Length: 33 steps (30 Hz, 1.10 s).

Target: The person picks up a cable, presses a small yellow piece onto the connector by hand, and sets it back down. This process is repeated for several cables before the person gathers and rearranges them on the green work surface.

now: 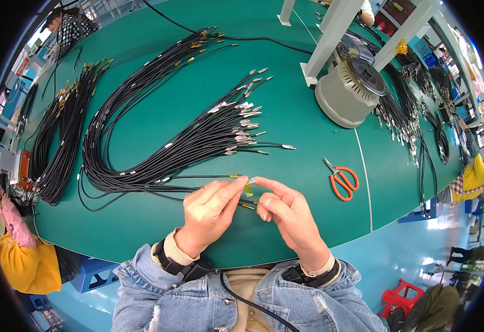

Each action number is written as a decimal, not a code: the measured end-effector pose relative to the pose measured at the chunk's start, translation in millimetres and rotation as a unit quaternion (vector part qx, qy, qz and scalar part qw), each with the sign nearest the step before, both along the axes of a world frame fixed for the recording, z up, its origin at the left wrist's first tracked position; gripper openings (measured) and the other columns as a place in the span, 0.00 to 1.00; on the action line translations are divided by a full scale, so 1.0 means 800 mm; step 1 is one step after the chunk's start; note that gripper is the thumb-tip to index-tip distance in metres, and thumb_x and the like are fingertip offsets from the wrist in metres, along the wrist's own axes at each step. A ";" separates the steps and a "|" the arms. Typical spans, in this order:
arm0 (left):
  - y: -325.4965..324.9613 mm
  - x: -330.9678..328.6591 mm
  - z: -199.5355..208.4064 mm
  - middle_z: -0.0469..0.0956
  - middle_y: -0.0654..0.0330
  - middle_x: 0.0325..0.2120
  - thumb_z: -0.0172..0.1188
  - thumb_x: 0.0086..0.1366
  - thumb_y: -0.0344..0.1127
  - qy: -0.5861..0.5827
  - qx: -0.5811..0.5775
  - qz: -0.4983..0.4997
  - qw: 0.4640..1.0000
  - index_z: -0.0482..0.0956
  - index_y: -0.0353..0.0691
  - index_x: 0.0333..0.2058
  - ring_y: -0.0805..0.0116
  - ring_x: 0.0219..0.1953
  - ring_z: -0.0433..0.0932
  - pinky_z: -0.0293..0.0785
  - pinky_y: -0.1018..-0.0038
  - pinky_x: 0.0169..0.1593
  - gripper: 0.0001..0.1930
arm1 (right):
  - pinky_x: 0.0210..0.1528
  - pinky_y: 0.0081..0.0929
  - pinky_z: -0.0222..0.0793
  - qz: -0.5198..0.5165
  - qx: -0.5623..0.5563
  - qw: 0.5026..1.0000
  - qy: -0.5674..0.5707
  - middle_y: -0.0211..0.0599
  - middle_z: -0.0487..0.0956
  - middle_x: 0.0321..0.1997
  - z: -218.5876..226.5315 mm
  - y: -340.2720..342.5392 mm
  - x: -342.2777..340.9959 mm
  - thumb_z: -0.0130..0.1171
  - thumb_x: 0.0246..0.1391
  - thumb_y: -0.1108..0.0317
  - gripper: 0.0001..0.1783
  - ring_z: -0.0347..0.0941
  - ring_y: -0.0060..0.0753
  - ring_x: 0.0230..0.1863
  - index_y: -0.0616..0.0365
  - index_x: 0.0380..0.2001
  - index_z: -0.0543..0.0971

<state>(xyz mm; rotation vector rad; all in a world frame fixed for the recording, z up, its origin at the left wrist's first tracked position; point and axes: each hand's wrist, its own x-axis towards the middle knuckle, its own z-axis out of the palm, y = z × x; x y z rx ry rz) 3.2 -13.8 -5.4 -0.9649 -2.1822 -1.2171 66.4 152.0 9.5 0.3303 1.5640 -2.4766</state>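
My left hand (213, 210) is closed, fingertips pinched at a small shiny metal tip that looks like the end of a black cable. Just below them hangs a small yellow-green strip (248, 190), perhaps tape or a label. My right hand (289, 213) comes in from the other side, its index finger reaching to that tip, its thumb and other fingers curled. Two cable ends with gold-coloured connectors (246, 206) lie beneath, one running up to the right fingers; whether they grip it is hidden. A large curved bundle of black cables (95, 141) with white labels lies beyond my left hand.
Orange-handled cutters (343, 180) lie on the green table (303, 232) at right. Behind them stand a round grey machine (346, 94) and white posts (330, 41). More cable bundles (59, 144) lie left and far right. Other people sit around the table; a red stool (401, 296) is lower right.
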 end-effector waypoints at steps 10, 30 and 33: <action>0.004 0.006 0.012 0.79 0.59 0.24 0.65 0.51 0.22 -0.114 0.011 0.018 0.993 0.80 0.39 0.34 0.68 0.20 0.77 0.72 0.79 0.23 0.10 | 0.33 0.13 0.62 -0.054 0.096 0.992 0.067 0.24 0.74 0.29 -0.008 -0.024 -0.011 0.57 0.57 0.71 0.07 0.66 0.13 0.31 0.63 0.35 0.77; 0.000 0.007 0.007 0.79 0.57 0.19 0.64 0.55 0.26 -0.155 0.001 0.038 0.987 0.78 0.36 0.29 0.66 0.17 0.77 0.71 0.75 0.20 0.04 | 0.34 0.13 0.62 -0.077 0.129 0.985 0.085 0.24 0.73 0.31 -0.013 -0.030 -0.007 0.57 0.57 0.73 0.04 0.66 0.12 0.31 0.64 0.32 0.77; 0.003 0.008 0.005 0.78 0.57 0.19 0.63 0.56 0.25 -0.138 0.005 0.042 0.990 0.78 0.36 0.29 0.66 0.16 0.77 0.70 0.75 0.20 0.03 | 0.35 0.13 0.62 -0.121 0.098 0.984 0.089 0.25 0.73 0.32 -0.005 -0.035 -0.009 0.56 0.56 0.74 0.03 0.66 0.13 0.32 0.63 0.32 0.76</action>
